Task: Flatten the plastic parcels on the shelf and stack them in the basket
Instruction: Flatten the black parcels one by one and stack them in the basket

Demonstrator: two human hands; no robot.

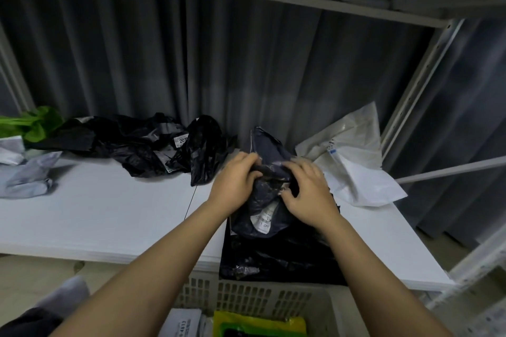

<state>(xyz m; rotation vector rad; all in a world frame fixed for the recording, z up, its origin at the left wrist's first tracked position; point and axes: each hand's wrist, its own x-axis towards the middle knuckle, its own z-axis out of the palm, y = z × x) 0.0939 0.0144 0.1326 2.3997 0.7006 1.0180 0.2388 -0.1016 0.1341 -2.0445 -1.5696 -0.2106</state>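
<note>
A crumpled dark plastic parcel [267, 200] with a white label stands on the white shelf [109, 213], right of centre. My left hand [235, 180] grips its upper left side with curled fingers. My right hand [309, 191] grips its right side, fingers bent over the plastic. Under it a flat black parcel [276, 254] lies over the shelf's front edge. The beige slotted basket [246, 298] sits below the shelf front, holding a yellow-green parcel [260, 323] and a white labelled parcel [183, 323].
A heap of black parcels [153, 145] lies at the back of the shelf. A green bag [35, 123] and pale grey parcels [27, 175] sit at the left. White parcels [353, 156] lean at the right by the metal upright [419, 85]. A grey curtain hangs behind.
</note>
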